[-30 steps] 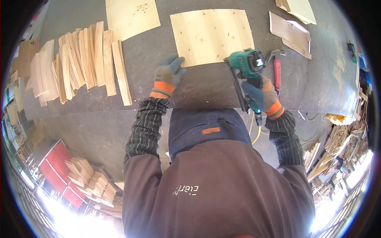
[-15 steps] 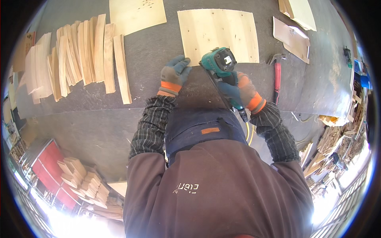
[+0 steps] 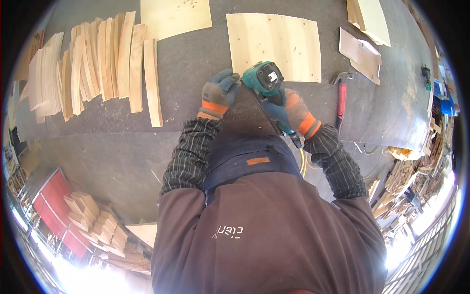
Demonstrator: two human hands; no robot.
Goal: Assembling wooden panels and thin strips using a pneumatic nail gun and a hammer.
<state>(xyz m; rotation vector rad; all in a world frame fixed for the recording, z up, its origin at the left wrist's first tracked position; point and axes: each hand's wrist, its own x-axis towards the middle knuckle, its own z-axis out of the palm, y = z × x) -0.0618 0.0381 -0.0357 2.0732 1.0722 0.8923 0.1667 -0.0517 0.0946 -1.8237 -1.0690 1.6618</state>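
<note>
A pneumatic nail gun (image 3: 264, 78), teal with a black cap, is gripped in my gloved right hand (image 3: 293, 111). Its head overlaps the near edge of a pale plywood sheet (image 3: 274, 44), and its slim dark magazine slants back toward my body. My gloved left hand (image 3: 219, 94) is at the sheet's near left corner, left of the nail gun's head. The left fingers are curled together; what they pinch, if anything, is hidden. A yellow hose (image 3: 303, 164) hangs below the tool.
Many wooden strips (image 3: 105, 63) lie in a row on the dark table (image 3: 186, 59) at left. Another plywood sheet (image 3: 176, 17) is at the back. Right of the nail gun lies a red-handled hammer (image 3: 341, 100), near a broken board (image 3: 360, 54). Stacked wood (image 3: 100, 228) stands lower left.
The nail gun and my right hand have shifted left along the sheet's near edge, closer to my left hand. My left hand stays near the corner. The whole view has shifted slightly.
</note>
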